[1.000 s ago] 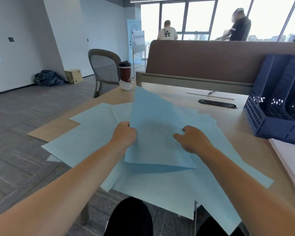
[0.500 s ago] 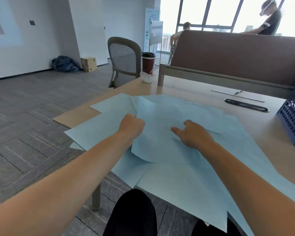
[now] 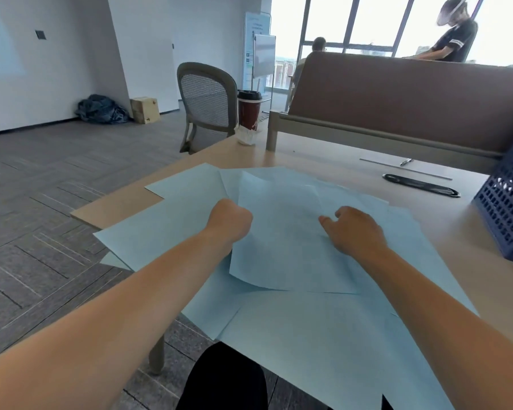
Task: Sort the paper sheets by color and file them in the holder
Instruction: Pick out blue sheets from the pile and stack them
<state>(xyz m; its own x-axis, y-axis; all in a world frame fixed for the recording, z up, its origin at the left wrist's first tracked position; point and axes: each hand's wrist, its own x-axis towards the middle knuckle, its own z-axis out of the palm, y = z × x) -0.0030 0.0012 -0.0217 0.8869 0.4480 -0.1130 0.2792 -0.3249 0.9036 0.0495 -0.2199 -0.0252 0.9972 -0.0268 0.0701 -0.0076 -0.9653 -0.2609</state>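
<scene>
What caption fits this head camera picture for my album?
Left hand grips a light blue paper sheet, right hand rests on the pile spread over the table, near a blue holder.

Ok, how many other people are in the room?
2. One person is by the window, above the left end of the sofa back; a second person in a dark shirt is at the upper right. More may be hidden behind it.

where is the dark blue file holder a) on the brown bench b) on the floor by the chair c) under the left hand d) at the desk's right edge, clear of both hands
D: the dark blue holder stands at the right edge of the desk, while the left hand and right hand are over the light blue sheets.
</scene>
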